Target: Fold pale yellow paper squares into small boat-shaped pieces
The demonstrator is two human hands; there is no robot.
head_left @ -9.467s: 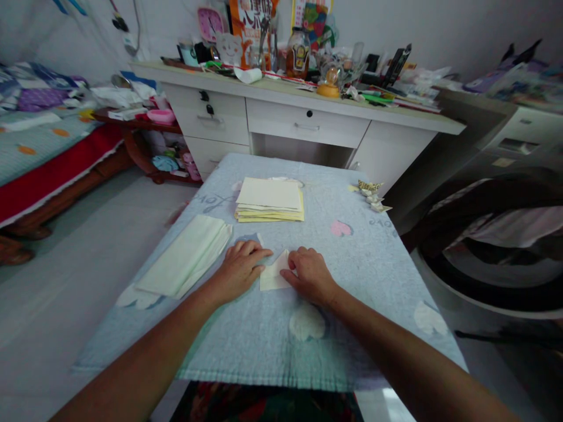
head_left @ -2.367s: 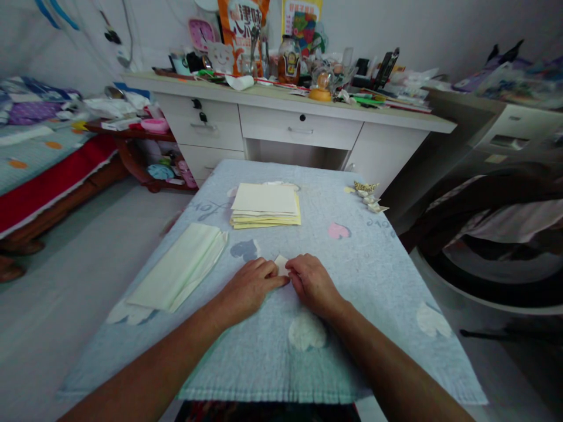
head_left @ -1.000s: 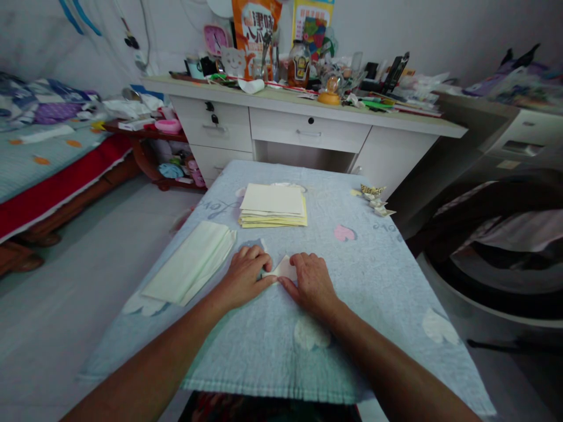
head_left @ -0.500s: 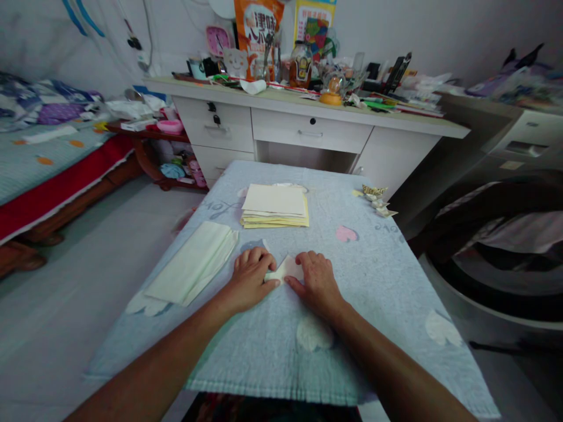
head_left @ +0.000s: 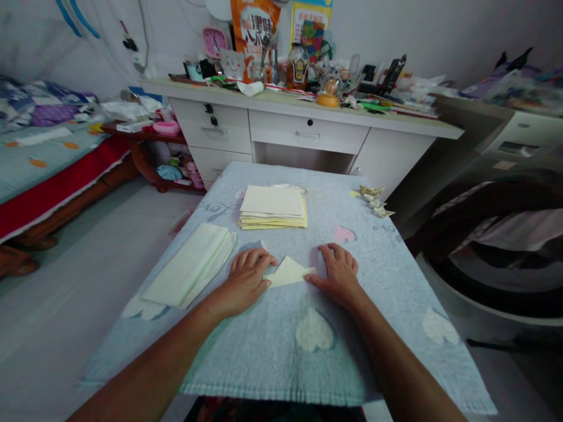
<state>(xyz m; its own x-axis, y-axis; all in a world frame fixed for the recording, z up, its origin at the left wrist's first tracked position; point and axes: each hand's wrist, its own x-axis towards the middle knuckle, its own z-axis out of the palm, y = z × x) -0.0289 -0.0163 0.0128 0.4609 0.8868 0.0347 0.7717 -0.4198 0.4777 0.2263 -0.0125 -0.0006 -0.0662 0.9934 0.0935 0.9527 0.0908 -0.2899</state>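
Observation:
A small folded sheet of pale yellow paper (head_left: 287, 273) lies on the cloth-covered table, its middle rising to a point and a flat strip along its near edge. My left hand (head_left: 250, 273) pinches the strip's left end between thumb and fingers. At the other end, the thumb of my right hand (head_left: 338, 268) touches the paper's tip while its fingers spread apart over the cloth. Beyond the hands sits a stack of cream and yellow paper sheets (head_left: 272, 202). To the left lies a long bundle of folded pale paper (head_left: 189, 266).
Several small folded paper pieces (head_left: 377, 202) sit at the table's far right. A white desk (head_left: 308, 132) crowded with jars and bags stands behind. A washing machine (head_left: 492, 158) is at the right, a bed (head_left: 57, 158) at the left.
My right hand has moved right and its fingers have opened away from the paper, so the pointed middle and right end now show. My left hand stays at the left end.

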